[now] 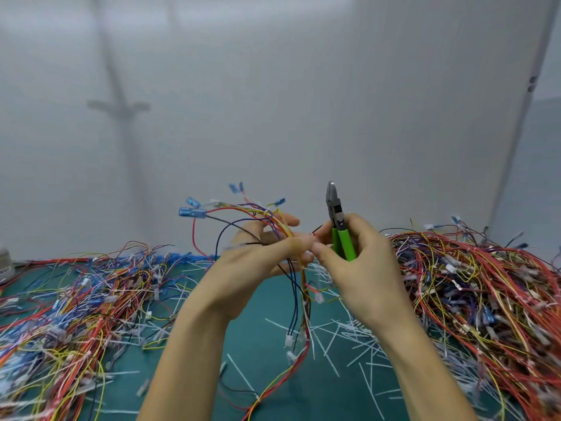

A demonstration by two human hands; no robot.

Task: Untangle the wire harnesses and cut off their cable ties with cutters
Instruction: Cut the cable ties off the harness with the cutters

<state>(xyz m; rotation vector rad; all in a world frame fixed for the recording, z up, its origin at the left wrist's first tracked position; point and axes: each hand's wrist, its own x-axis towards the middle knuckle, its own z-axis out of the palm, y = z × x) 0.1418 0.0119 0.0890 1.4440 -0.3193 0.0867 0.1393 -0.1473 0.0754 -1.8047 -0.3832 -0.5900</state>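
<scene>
Left hand (pixel 255 264) fingers (pixel 291 245) around wire harness (pixel 280 226)

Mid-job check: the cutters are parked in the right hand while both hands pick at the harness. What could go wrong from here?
1. The cutters point up in the right hand while its fingertips also pinch at wire, so the grip looks divided. They might slip, or nick the left hand close by.
2. The harness tail hangs down among cut ties and may snag.
</scene>
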